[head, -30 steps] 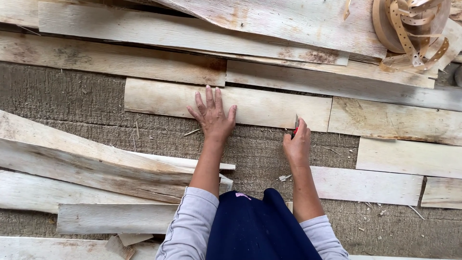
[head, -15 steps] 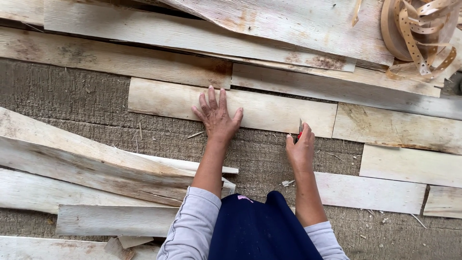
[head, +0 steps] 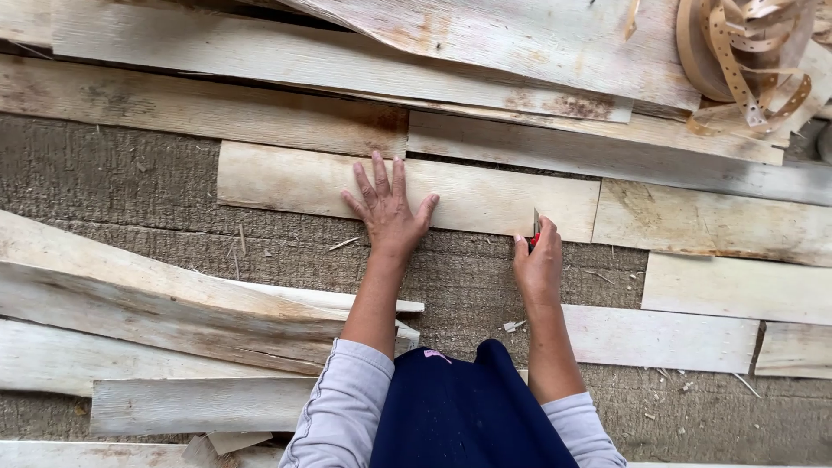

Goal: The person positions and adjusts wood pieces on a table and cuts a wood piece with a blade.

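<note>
Both hands [head: 388, 211] [head: 537, 264] rest on one pale veneer strip [head: 485, 198].

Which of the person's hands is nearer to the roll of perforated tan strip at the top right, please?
Right. The right hand, gripping a small red-handled blade, sits below and left of the roll; the left hand lies flat on a veneer strip, farther left.

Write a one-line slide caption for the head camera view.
Left hand flat on a pale veneer strip; right hand grips a small cutter.
</note>
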